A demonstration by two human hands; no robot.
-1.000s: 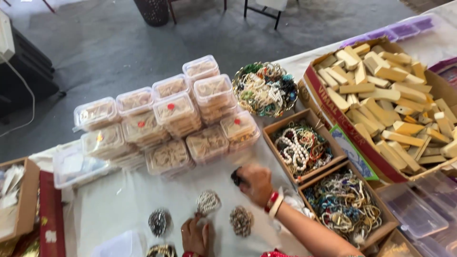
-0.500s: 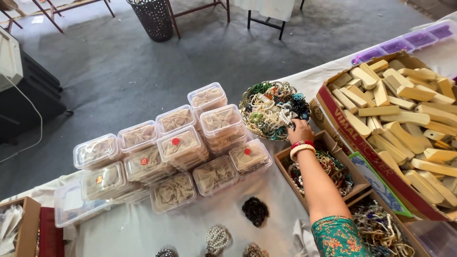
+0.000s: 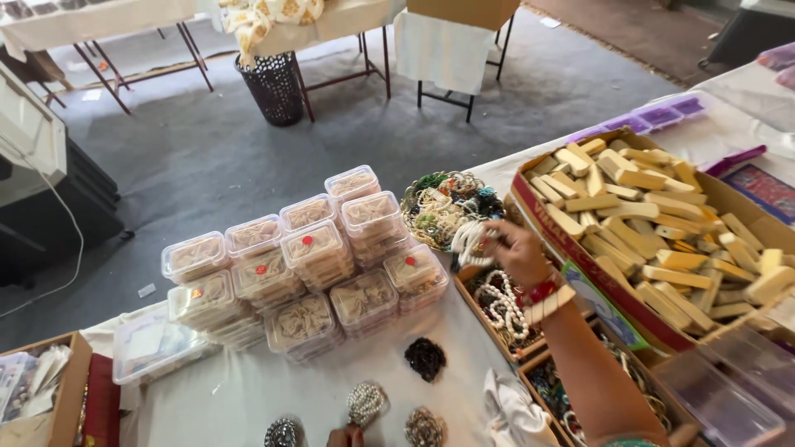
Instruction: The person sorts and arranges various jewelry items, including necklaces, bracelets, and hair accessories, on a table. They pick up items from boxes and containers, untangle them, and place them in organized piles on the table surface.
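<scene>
Across the white-clothed counter [image 3: 248,397], the right hand [image 3: 509,252] closed on white bead strands [image 3: 468,240] beside the round jewellery tray [image 3: 414,203], keeping them untangled, while the left hand [image 3: 344,436], barely visible, pinched a silvery bead cluster [image 3: 364,403].

On my feed, the right hand [image 3: 515,252] wore stacked bangles at the wrist, red ones nearest the hand and a broad white one behind them. The forearm was bare. Only a sliver of the left hand [image 3: 341,436] showed at the near edge.
</scene>
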